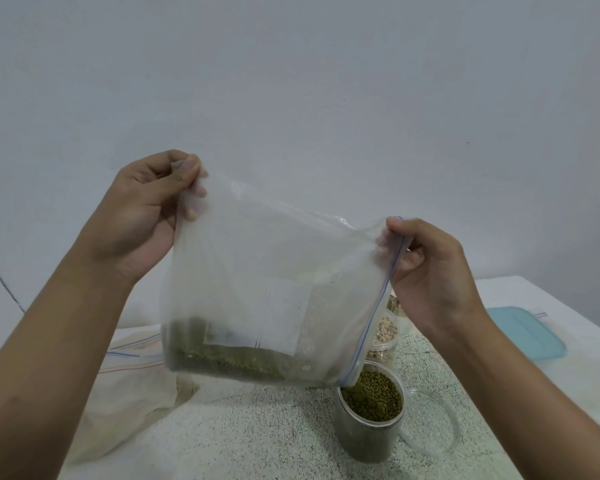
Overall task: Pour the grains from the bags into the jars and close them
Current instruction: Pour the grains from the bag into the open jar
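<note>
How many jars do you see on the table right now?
2. One open jar of green grains stands under the lower corner of the bag; a jar of pale beans stands just behind it, partly covered by the bag. More may be hidden behind the bag.

Aloft, left hand [142, 209] and right hand [430, 271], each in a pinch.

Translucent plastic bag [257, 271], speckled matt tabletop [257, 427]

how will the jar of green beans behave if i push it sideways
Nearly full of green beans, the jar probably feels heavy for its size. Tall and narrow, it may tip rather than slide. It stands open, so a tip would likely spill.
</note>
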Motion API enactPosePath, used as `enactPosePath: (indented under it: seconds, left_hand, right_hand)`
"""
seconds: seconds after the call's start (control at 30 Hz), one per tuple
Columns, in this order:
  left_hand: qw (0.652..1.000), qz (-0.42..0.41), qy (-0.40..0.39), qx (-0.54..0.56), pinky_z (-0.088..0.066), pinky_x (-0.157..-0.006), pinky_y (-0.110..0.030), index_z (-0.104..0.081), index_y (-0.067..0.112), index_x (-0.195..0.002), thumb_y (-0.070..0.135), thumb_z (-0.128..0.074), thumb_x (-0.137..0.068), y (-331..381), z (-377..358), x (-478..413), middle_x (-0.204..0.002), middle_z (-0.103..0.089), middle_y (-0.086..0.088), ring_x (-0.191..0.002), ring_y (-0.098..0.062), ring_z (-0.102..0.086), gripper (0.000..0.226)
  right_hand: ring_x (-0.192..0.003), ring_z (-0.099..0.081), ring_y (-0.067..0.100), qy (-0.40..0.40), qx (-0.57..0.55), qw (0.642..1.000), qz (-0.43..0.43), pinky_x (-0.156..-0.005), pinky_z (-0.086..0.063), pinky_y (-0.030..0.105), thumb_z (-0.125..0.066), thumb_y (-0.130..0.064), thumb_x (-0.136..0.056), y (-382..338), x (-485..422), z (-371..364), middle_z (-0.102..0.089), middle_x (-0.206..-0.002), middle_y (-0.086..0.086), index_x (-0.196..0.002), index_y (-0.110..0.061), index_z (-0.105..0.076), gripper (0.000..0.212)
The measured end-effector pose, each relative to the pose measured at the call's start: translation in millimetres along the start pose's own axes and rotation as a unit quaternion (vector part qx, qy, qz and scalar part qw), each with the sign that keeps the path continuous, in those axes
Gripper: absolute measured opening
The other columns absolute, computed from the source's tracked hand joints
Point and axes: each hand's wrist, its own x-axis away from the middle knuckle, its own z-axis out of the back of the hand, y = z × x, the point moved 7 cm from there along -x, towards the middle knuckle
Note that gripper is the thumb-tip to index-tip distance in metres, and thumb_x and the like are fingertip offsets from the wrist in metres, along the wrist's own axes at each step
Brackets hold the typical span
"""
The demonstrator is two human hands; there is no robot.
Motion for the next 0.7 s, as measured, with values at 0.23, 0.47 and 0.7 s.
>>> enactPosePath:
  seconds: [0.23,0.47,0.7]
  left_hand:
    - [1.0,0.006,-0.003,0.01,-0.042,-0.059,-0.017,-0.072,0.023,-0.075,0.023,-0.061,-0.092,-4.8,-5.4,-5.8,-0.072,-0.062,0.007,-0.067,-0.009,-0.05,0.02]
    - [1.0,0.012,-0.012,0.017,-0.042,-0.06,-0.017,-0.072,0.022,-0.076,0.023,-0.061,-0.091,-11.9,-14.0,-8.5,-0.071,-0.061,0.006,-0.064,-0.009,-0.049,0.019]
    - [0.999,0.02,-0.023,0.028,-0.041,-0.06,-0.018,-0.074,0.023,-0.074,0.024,-0.062,-0.091,-16.5,-25.7,-9.2,-0.072,-0.062,0.007,-0.068,-0.008,-0.052,0.021]
  right_hand:
    - [-0.063,-0.061,0.011,0.013,0.002,1.0,0.005,-0.062,-0.047,0.021,-0.07,-0.011,-0.073,-1.4,-6.6,5.7,-0.061,-0.065,0.001,-0.057,-0.013,-0.068,0.016]
    - [-0.063,-0.061,0.011,0.028,-0.003,1.0,0.0,-0.061,-0.048,0.02,-0.069,-0.009,-0.074,-4.0,-8.4,14.6,-0.061,-0.065,0.0,-0.057,-0.014,-0.069,0.018]
    - [-0.054,-0.056,0.007,0.05,-0.007,0.999,-0.013,-0.054,-0.045,0.019,-0.069,-0.011,-0.073,-7.7,-7.2,24.4,-0.058,-0.066,0.001,-0.055,-0.014,-0.063,0.019]
